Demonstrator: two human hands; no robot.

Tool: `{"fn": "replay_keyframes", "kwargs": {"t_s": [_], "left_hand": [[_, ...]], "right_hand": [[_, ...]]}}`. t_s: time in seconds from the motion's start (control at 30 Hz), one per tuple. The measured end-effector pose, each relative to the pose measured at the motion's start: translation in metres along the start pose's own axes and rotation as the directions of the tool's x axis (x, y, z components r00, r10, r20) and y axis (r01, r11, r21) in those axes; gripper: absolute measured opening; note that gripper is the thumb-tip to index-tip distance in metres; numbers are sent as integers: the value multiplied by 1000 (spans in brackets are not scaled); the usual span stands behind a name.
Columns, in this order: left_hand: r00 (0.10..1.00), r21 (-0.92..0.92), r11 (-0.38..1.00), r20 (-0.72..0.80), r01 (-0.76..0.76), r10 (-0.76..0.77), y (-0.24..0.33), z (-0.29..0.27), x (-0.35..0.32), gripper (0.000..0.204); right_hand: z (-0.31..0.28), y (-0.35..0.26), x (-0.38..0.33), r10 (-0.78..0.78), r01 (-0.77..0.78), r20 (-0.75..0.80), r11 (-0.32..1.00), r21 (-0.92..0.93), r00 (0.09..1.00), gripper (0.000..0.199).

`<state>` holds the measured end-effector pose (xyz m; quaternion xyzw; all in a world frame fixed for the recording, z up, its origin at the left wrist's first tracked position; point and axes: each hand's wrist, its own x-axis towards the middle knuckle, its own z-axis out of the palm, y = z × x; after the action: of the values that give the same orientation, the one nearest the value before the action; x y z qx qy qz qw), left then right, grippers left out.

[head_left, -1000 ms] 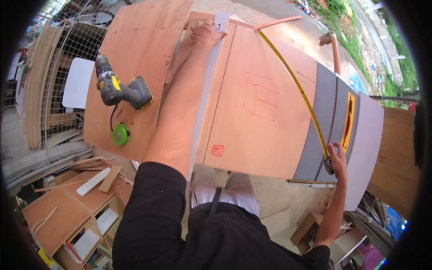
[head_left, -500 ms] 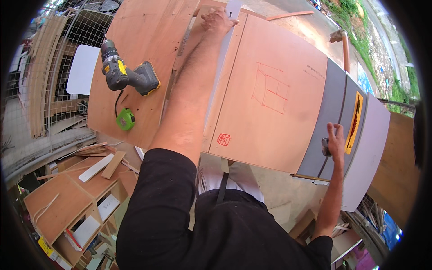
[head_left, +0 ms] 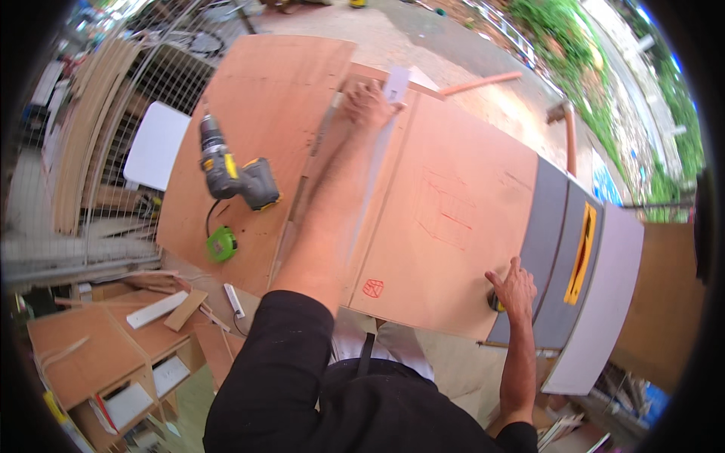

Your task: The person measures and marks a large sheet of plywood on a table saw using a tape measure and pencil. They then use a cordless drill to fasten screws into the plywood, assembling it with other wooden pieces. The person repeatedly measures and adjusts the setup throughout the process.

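My left hand [head_left: 368, 103] lies with spread fingers at the far end of a long pale strip [head_left: 396, 81], pressed down where the strip lies over the wooden boards. My right hand [head_left: 516, 291] is over the right edge of a plywood panel [head_left: 445, 219] marked with red line drawings. Its thumb and fingers grip a small dark and yellow object [head_left: 495, 302], mostly covered by the hand, so its kind is unclear. A cordless drill [head_left: 236, 174] lies on the plywood sheet [head_left: 279, 83] at left, with a green tape measure [head_left: 222, 244] nearer me.
Right of the panel is a grey saw table [head_left: 542, 219] with a yellow slotted insert [head_left: 580, 257], then a pale board [head_left: 615, 279]. A wooden cabinet [head_left: 75, 355] with scraps stands at lower left. Wire mesh [head_left: 143, 90] runs along the left.
My right hand has moved left from the saw table to the panel's edge, carrying the small object. My left hand stays on the strip. The whole view has shifted.
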<state>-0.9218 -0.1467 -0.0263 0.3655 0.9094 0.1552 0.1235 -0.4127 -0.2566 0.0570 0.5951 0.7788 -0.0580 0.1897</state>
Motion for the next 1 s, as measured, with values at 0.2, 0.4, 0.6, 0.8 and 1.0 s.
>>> {"fn": "replay_keyframes", "kwargs": {"t_s": [0.2,0.4,0.6,0.8,1.0], "left_hand": [[998,-175,983,-13,61,-64,6,22,0,112],[994,-291,956,-86,36,-64,6,24,-12,112],[993,-349,937,-106,18,-58,3,15,-18,98],[986,-343,939,-148,28,-83,2,5,-24,96],[988,-293,956,-134,31,-73,3,16,-14,91]], "right_hand": [[-105,-170,-3,-349,407,-235,584,703,907,49],[-144,-411,28,-813,841,-362,261,474,456,82],[-112,-514,69,-997,719,-58,-7,695,46,119],[-92,-550,50,-966,580,-242,-145,802,92,108],[-189,-517,56,-947,312,-120,-23,950,297,55]]}}
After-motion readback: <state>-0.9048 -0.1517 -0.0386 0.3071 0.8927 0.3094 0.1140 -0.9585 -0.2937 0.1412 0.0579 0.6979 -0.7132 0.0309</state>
